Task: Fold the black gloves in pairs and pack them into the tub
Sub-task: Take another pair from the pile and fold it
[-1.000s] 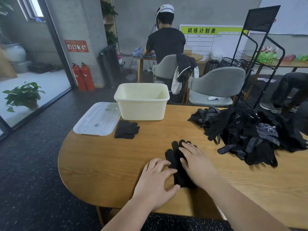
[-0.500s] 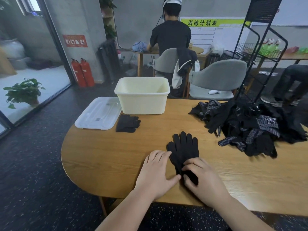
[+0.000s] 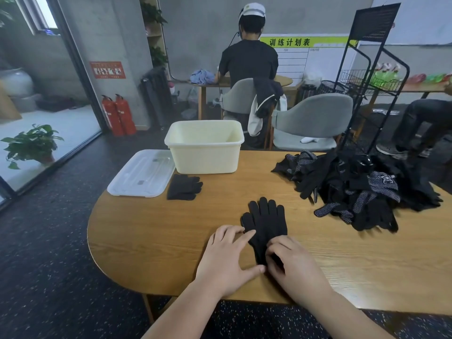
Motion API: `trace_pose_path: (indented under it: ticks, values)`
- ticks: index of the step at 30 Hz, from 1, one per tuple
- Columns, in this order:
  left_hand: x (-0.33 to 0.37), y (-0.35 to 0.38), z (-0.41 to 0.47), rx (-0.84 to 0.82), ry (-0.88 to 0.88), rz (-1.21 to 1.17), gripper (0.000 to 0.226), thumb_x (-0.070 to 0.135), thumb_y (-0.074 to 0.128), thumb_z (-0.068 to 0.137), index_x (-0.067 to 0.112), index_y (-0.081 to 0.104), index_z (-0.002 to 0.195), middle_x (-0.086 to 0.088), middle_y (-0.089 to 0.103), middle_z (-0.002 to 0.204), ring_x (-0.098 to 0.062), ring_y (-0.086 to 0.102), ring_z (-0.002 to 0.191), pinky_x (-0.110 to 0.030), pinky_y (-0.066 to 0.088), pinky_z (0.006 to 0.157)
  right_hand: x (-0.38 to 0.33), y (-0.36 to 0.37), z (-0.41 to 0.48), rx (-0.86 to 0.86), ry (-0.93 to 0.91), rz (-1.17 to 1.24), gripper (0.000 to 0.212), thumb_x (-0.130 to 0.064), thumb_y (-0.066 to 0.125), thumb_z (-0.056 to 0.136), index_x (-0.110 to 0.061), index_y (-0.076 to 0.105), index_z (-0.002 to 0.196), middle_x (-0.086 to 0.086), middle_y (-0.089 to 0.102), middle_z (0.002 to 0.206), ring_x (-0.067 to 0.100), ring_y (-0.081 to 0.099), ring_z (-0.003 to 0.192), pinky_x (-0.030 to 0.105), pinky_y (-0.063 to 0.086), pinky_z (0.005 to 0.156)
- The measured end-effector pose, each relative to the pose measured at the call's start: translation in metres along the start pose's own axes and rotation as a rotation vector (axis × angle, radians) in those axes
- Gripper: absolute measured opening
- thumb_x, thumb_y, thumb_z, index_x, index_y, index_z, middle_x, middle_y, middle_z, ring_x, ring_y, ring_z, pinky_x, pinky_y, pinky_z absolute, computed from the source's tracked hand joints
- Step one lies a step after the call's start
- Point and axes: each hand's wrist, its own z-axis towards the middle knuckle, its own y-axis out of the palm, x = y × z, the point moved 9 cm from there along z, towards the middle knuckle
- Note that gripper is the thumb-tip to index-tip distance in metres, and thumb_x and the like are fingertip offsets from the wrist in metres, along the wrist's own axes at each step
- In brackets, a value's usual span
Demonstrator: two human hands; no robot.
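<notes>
At the far left of the wooden worktop [image 3: 146, 241], which has a rounded end and a visible grain, I see a clear plastic lid [image 3: 143, 173], a flat rectangle with rounded corners. Just beside its right edge lies a folded pair of gloves [image 3: 184, 187], black, soft knit, with stubby fingers pointing right. Behind that pair stands the tub [image 3: 205, 146], cream plastic, rectangular with a rolled rim and an open top. From here I cannot see its floor.

Nearer to me, the left grip [image 3: 225, 260] lies flat on the wood with its fingers spread. The fingertips touch the left edge of the black glove [image 3: 266, 222], and the thumb reaches toward its cuff. That glove lies flat near the middle of the front edge, well apart from the tub, with 4 fingers pointing away from me and the thumb on the left. It is a matte, fine knit, and a speckled edge peeks out at the thumb side. I cannot tell whether a 2nd glove lies under it.

The right grip [image 3: 293, 270] covers the cuff end, its fingers curled down and pinching the cuff.

On the right sprawls a loose glove pile [image 3: 354, 189], black fabric tangled together, with several palms showing pale dotted patches.
</notes>
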Motion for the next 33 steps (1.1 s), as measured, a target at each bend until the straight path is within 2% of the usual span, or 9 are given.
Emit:
trace_pose_path:
  ticks: [3, 5, 7, 9, 11, 16, 19, 22, 33]
  values:
    - [0.0, 0.001, 0.001, -0.022, -0.024, 0.031, 0.093, 0.092, 0.025, 0.09, 0.038, 0.022, 0.165, 0.011, 0.011, 0.167, -0.015, 0.003, 0.157, -0.044, 0.018, 0.129, -0.001, -0.013, 0.01, 0.073, 0.018, 0.012, 0.011, -0.014, 0.074, 0.09, -0.021, 0.071, 0.098, -0.016, 0.061, 0.107, 0.002, 0.056, 0.103, 0.008, 0.043, 0.088]
    - [0.002, 0.002, 0.002, -0.031, -0.025, 0.057, 0.095, 0.091, 0.015, 0.092, 0.033, 0.021, 0.167, 0.009, 0.01, 0.169, -0.017, 0.002, 0.158, -0.045, 0.015, 0.13, 0.002, -0.018, 0.022, 0.089, 0.067, 0.019, 0.016, -0.017, 0.067, 0.096, -0.022, 0.073, 0.11, -0.015, 0.062, 0.117, 0.003, 0.056, 0.111, 0.01, 0.043, 0.093]
    - [0.002, 0.003, 0.002, -0.03, -0.026, 0.075, 0.094, 0.087, 0.012, 0.095, 0.028, 0.022, 0.168, 0.008, 0.013, 0.17, -0.016, 0.002, 0.158, -0.044, 0.014, 0.131, 0.009, -0.008, 0.038, -0.022, 0.135, 0.012, 0.03, -0.028, 0.058, 0.104, -0.026, 0.067, 0.132, -0.015, 0.057, 0.138, 0.005, 0.048, 0.131, 0.015, 0.041, 0.105]
    - [0.002, 0.003, 0.002, -0.022, -0.03, 0.079, 0.093, 0.085, 0.014, 0.097, 0.026, 0.023, 0.168, 0.009, 0.014, 0.17, -0.015, 0.002, 0.158, -0.043, 0.013, 0.131, 0.02, 0.01, 0.053, -0.209, 0.208, -0.063, 0.044, -0.041, 0.049, 0.108, -0.031, 0.051, 0.15, -0.014, 0.04, 0.159, 0.009, 0.03, 0.15, 0.026, 0.036, 0.117]
    - [0.002, 0.003, 0.003, -0.022, -0.029, 0.077, 0.093, 0.085, 0.016, 0.097, 0.025, 0.023, 0.167, 0.009, 0.015, 0.169, -0.015, 0.002, 0.158, -0.042, 0.012, 0.131, 0.03, 0.023, 0.067, -0.313, 0.264, -0.157, 0.052, -0.049, 0.043, 0.109, -0.032, 0.039, 0.158, -0.009, 0.027, 0.168, 0.016, 0.016, 0.157, 0.037, 0.033, 0.123]
    - [-0.003, 0.0, 0.004, 0.024, -0.062, -0.023, 0.081, 0.077, 0.023, 0.1, 0.029, 0.023, 0.165, 0.01, 0.014, 0.169, -0.012, 0.005, 0.158, -0.039, 0.014, 0.131, 0.031, 0.037, 0.1, -0.293, 0.269, -0.29, 0.059, -0.052, 0.03, 0.11, -0.027, 0.026, 0.163, -0.001, 0.013, 0.174, 0.025, 0.007, 0.16, 0.043, 0.021, 0.128]
    - [-0.007, -0.005, 0.001, 0.087, -0.079, -0.122, 0.067, 0.065, 0.031, 0.103, 0.034, 0.022, 0.162, 0.015, 0.014, 0.166, -0.007, 0.008, 0.156, -0.035, 0.02, 0.129, 0.034, 0.061, 0.101, -0.417, 0.314, -0.328, 0.069, -0.061, 0.018, 0.108, -0.029, 0.006, 0.167, -0.001, -0.005, 0.176, 0.025, -0.007, 0.161, 0.046, 0.007, 0.131]
    - [-0.01, -0.007, 0.001, 0.112, -0.087, -0.153, 0.065, 0.061, 0.033, 0.103, 0.034, 0.024, 0.161, 0.018, 0.015, 0.165, -0.004, 0.011, 0.154, -0.034, 0.023, 0.128, 0.042, 0.07, 0.1, -0.438, 0.365, -0.348, 0.075, -0.071, 0.006, 0.101, -0.036, -0.009, 0.166, -0.003, -0.017, 0.174, 0.025, -0.018, 0.16, 0.05, -0.004, 0.13]
    - [-0.008, -0.009, 0.0, 0.147, -0.072, -0.164, 0.058, 0.059, 0.031, 0.102, 0.036, 0.031, 0.156, 0.019, 0.021, 0.162, -0.003, 0.015, 0.153, -0.031, 0.024, 0.126, 0.032, 0.064, 0.079, -0.44, 0.335, -0.355, 0.081, -0.077, -0.004, 0.092, -0.039, -0.018, 0.163, -0.004, -0.026, 0.171, 0.026, -0.025, 0.158, 0.054, -0.008, 0.128]
